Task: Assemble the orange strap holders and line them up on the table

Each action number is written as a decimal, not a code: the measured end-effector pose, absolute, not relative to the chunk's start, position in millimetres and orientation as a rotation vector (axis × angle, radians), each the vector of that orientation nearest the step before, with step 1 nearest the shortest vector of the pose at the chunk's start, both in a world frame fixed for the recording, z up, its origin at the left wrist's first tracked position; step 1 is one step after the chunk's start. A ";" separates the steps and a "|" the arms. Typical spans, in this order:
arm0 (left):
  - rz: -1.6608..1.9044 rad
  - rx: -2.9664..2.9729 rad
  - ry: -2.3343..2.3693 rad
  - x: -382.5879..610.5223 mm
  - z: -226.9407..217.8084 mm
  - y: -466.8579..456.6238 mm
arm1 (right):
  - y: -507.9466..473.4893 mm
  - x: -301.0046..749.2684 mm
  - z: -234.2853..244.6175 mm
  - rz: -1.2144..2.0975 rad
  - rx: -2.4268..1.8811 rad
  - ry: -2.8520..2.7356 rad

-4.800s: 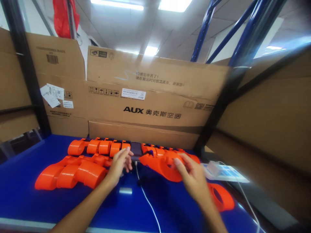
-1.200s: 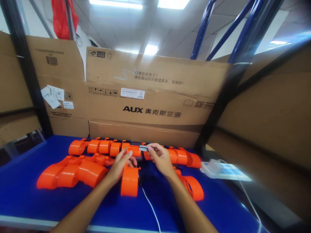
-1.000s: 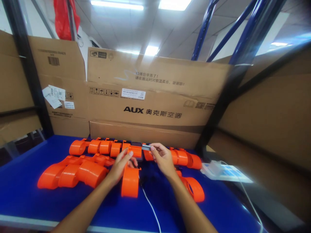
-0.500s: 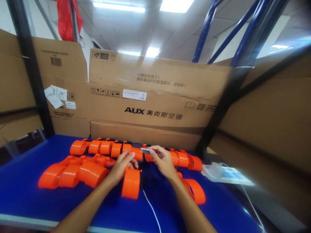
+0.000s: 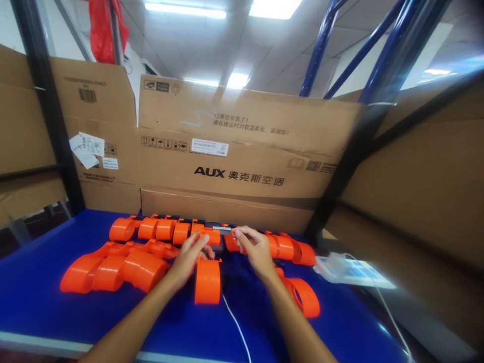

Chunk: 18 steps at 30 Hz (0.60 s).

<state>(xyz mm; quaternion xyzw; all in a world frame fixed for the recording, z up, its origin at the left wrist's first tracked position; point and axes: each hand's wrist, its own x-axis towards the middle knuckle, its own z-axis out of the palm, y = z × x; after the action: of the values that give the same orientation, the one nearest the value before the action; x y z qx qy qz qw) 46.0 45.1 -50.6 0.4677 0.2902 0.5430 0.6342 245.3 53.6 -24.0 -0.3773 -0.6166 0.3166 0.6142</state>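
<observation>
My left hand (image 5: 188, 258) grips an orange plastic housing (image 5: 207, 280) that stands on the blue table (image 5: 45, 307), its far end near my fingertips. My right hand (image 5: 254, 248) pinches a small grey metal piece (image 5: 223, 230) and holds it against the top of that housing. A dark phone (image 5: 214, 225) lies just behind, mostly hidden. More orange housings sit in a back row (image 5: 151, 229) and in a nearer left group (image 5: 113, 264). Another orange housing (image 5: 302, 297) lies right of my right forearm.
Brown cardboard boxes (image 5: 242, 161) wall the back and right of the table. A white cable (image 5: 236, 322) runs from the phone toward the front edge. A white and blue item (image 5: 351, 269) lies at the right. Black and blue rack posts stand behind.
Since the oldest frame my right hand put the large orange part down and picked up the grey metal piece. Over the last second it carried the piece slightly left onto the housing.
</observation>
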 end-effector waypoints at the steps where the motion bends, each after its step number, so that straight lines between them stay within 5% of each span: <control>1: 1.240 1.066 0.663 46.0 -50.2 45.0 | 53.3 245.5 -23.9 0.725 -0.871 -1.434; 18: 1.199 1.289 0.716 46.8 -48.0 41.5 | 47.4 236.0 -27.5 0.848 -0.826 -1.546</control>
<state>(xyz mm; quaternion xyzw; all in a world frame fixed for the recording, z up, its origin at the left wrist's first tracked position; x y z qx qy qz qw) 46.8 41.5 -48.0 0.5518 0.3063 0.5133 0.5815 236.0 47.4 -27.5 -0.3508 -0.6566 0.3601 0.5622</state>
